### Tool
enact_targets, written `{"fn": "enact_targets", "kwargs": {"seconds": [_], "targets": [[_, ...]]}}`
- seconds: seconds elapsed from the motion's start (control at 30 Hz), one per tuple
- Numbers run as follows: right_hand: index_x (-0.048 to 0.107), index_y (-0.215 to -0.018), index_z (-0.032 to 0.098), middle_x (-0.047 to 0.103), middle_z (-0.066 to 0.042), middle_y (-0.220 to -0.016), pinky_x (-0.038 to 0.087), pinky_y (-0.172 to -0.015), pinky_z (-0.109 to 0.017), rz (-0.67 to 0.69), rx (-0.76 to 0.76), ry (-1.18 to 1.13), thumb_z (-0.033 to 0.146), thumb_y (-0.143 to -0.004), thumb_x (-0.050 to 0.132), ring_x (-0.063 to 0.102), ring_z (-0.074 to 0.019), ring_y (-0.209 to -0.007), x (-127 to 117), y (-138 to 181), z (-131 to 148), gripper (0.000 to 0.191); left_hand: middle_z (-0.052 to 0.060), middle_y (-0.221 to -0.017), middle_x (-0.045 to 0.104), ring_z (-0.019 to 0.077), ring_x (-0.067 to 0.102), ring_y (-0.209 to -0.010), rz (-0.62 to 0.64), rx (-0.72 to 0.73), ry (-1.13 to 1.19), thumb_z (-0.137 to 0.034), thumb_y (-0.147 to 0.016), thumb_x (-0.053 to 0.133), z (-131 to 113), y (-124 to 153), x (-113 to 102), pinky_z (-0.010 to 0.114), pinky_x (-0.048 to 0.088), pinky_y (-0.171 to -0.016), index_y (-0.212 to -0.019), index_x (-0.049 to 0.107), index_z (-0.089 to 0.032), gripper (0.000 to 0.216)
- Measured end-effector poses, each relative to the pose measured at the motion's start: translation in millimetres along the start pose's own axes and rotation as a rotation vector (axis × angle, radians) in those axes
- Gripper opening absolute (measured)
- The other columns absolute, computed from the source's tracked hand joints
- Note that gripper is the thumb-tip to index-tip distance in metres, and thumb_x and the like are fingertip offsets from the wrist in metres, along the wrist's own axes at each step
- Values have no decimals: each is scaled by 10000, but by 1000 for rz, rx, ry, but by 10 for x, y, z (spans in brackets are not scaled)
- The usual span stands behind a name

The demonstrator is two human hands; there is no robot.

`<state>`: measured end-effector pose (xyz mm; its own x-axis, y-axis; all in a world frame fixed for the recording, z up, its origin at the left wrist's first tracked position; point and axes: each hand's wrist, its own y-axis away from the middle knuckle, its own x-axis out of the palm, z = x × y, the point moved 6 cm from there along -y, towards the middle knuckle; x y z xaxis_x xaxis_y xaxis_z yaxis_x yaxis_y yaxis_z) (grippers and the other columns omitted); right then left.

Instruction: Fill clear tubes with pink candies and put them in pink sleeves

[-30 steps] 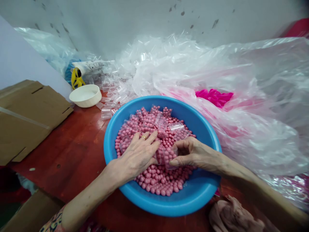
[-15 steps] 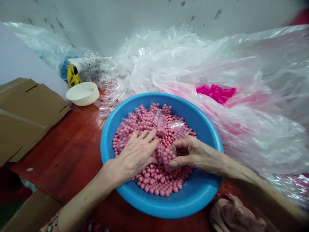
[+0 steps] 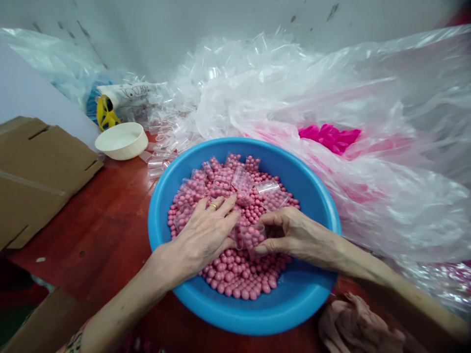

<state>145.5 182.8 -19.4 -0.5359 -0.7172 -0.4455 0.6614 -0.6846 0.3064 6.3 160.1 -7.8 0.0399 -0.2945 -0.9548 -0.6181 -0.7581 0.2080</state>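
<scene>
A blue basin (image 3: 245,321) holds a heap of pink beads (image 3: 235,279). Among them lie several clear plastic tubes (image 3: 268,187), many filled with the same beads. My left hand (image 3: 206,230), a ring on one finger, lies over the filled tubes with its fingers stretched out; its thumb tip is near the middle of the heap. Between the thumb and fingers of my right hand (image 3: 285,233) is a clear plastic tube (image 3: 253,238) with pink beads inside. Another tube is beside it, close to the left thumb, partly hidden.
A white bowl (image 3: 122,142) stands back left, near a yellow-handled item (image 3: 105,113) and loose clear tubes (image 3: 160,162). Flattened cardboard (image 3: 40,171) lies at left. Plastic bags (image 3: 386,162) with bright pink pieces (image 3: 329,138) fill the right. A crumpled cloth (image 3: 358,323) lies front right.
The view has shifted slightly. My hands stay almost in place, and the bead-filled tube in my right hand has drawn a little closer to my left hand.
</scene>
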Motion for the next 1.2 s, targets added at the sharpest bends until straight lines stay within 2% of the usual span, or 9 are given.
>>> {"fn": "enact_targets", "kwargs": {"seconds": [0.17, 0.5, 0.7, 0.83, 1.07, 1.2], "targets": [[486, -576, 157, 313, 81, -512, 164, -459, -225, -5, -6, -6, 304, -735, 668, 272, -55, -490, 4, -1, -4, 283, 141, -1524, 225, 276, 193, -1396, 15, -15, -7, -243, -892, 520, -16, -5, -9, 541, 199, -1092, -1324, 372, -187, 460], [526, -600, 148, 345, 81, -503, 179, -456, -222, 7, -29, -15, 308, -745, 668, 294, -52, -481, 1, 1, 7, 258, 129, -1526, 228, 278, 211, -1390, 7, -21, -11, -237, -885, 525, -32, -26, -35, 550, 217, -1084, -1307, 393, -194, 445], [552, -619, 142, 338, 78, -498, 175, -445, -223, -20, -34, -55, 393, -749, 649, 287, -55, -475, -21, 0, 16, 299, 141, -1520, 243, 304, 253, -1370, 96, -74, -27, -193, -855, 565, -86, -78, -127, 551, 246, -1067, -1267, 456, -158, 428], [576, -646, 141, 362, 73, -508, 192, -446, -221, -32, -9, -113, 418, -733, 661, 301, -60, -482, -25, -1, -7, 303, 146, -1509, 268, 296, 268, -1363, 77, -61, -48, -207, -856, 567, -109, -86, -160, 522, 267, -1059, -1250, 473, -146, 410], [524, -605, 154, 369, 71, -534, 229, -463, -215, -53, 14, -233, 413, -685, 703, 315, -66, -513, -26, 21, -40, 325, 159, -1494, 296, 313, 327, -1327, 33, -46, -74, -246, -851, 577, -82, -85, -142, 520, 309, -1020, -1205, 498, -152, 375], [534, -617, 155, 422, 60, -559, 271, -493, -221, -43, 6, -266, 381, -682, 705, 347, -74, -530, -30, 19, -16, 291, 156, -1494, 297, 306, 279, -1353, -4, -5, -57, -265, -870, 548, -38, -65, -72, 543, 284, -1024, -1257, 443, -167, 413]]}}
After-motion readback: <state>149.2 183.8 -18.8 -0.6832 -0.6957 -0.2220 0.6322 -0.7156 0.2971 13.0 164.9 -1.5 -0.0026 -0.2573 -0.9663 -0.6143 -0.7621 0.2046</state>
